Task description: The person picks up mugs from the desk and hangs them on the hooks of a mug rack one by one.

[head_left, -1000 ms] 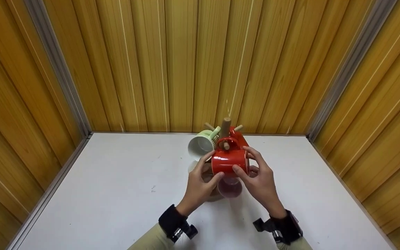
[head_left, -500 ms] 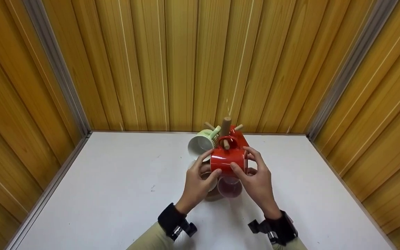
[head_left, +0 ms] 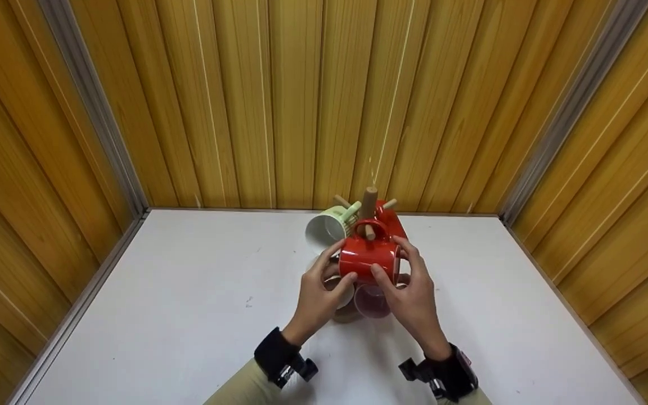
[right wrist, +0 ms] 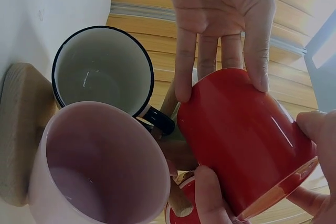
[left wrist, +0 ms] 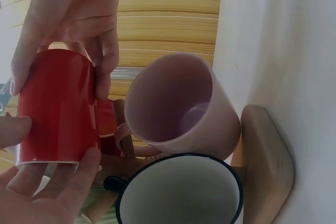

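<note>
Both hands grip a red mug [head_left: 368,260] lying sideways, one at each end. My left hand [head_left: 319,293] holds its left end, with the thumb on the near side. Its right end is in my right hand [head_left: 415,298], thumb also pressed on the near wall. The mug's handle points up by a front peg [head_left: 370,233] of a wooden mug tree [head_left: 368,203]; the loop appears to be around the peg. Below hang a pink mug [left wrist: 226,129] and a white mug with a dark rim [right wrist: 102,72]. Fingers behind the red mug are partly hidden in the head view.
A light green mug [head_left: 325,229] hangs at the tree's left, and another red mug [head_left: 397,226] is behind on the right. The tree's wooden base [left wrist: 270,163] stands on a white table [head_left: 200,270]. Wood-panelled walls [head_left: 290,101] enclose the back and sides.
The red mug has shifted slightly left relative to the peg, both hands moving with it. The right hand and wrist have come a little inward. The grip stays on the mug.
</note>
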Demonstrator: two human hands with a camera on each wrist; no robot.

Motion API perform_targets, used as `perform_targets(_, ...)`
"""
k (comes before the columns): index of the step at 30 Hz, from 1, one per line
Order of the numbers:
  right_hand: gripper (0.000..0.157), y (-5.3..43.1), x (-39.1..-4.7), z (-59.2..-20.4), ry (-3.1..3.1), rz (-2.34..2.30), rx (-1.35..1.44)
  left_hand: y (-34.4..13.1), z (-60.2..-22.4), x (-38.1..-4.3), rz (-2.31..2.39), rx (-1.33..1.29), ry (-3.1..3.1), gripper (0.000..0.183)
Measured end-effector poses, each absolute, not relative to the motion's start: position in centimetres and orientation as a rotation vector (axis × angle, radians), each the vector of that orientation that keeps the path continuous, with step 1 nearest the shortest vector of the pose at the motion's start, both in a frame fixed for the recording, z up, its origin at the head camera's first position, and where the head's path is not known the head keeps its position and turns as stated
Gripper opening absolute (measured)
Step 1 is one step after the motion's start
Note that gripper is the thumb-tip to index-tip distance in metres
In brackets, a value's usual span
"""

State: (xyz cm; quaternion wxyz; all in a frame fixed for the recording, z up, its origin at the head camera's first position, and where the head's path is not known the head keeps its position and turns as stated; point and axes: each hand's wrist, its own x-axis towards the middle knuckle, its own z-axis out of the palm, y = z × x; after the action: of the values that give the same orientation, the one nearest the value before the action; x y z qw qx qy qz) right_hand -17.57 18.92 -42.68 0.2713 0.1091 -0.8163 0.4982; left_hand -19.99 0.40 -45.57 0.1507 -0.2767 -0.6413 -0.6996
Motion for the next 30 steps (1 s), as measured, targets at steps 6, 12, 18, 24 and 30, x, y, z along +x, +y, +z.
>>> perform_targets(6, 0.066, 18.99, -17.33, -42.79, -2.218, 1.323, 0.295, 0.48, -45.65, -19.91, -1.991, -0.800, -1.847, 0.062)
perform_targets(12, 0.068, 19.10, -17.11, -42.94, -2.250, 1.314, 0.283, 0.62, -45.90, -19.97, -1.958, -0.819, -1.829, 0.061)
perform_targets(18, 0.070, 19.30, -16.98, -43.22, -2.249, 1.335, 0.289, 0.65, -46.02, -19.92, -1.955, -0.818, -1.836, 0.061)
perform_targets(24, 0.073, 19.43, -17.00, -43.34, -2.253, 1.331, 0.294, 0.41, -45.96, -19.90, -1.955, -0.808, -1.838, 0.061)
perform_targets(30, 0.072, 19.50, -17.04, -43.22, -2.259, 1.359, 0.303, 0.26, -46.10, -20.12, -1.943, -0.793, -1.844, 0.060)
